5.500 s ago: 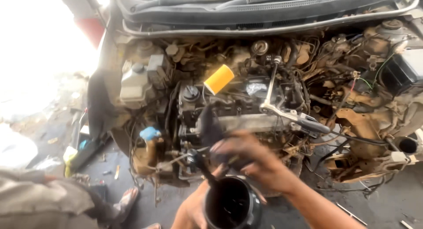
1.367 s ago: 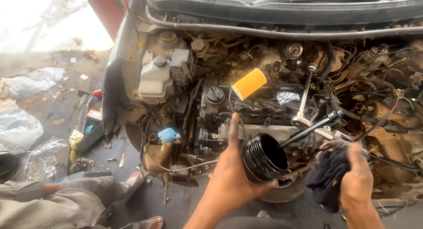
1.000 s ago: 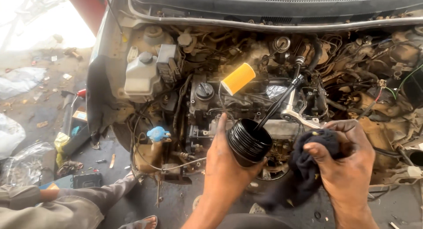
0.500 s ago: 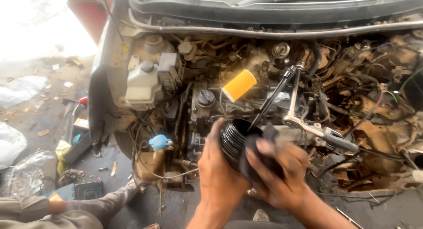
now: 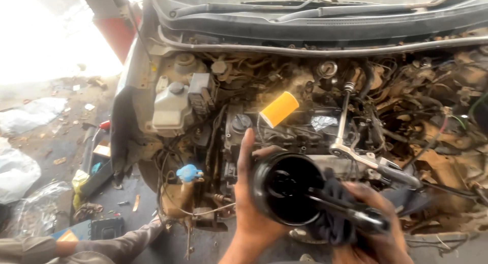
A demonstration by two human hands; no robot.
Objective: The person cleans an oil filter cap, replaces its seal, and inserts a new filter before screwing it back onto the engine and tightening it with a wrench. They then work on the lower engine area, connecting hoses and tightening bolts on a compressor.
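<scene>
The black cup [image 5: 287, 189] is clasped in the left hand [image 5: 254, 213]; a dark rag [image 5: 330, 221], gripped by the right hand [image 5: 378, 228], is pressed inside; wiping appears unfinished.

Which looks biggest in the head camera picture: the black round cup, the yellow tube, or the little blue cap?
1. Black round plastic cup, held in the left hand; it is nearest the camera, so it may only look largest.
2. Yellow cylinder-shaped filter.
3. Small blue cap, a bit smaller than the filter.
</scene>
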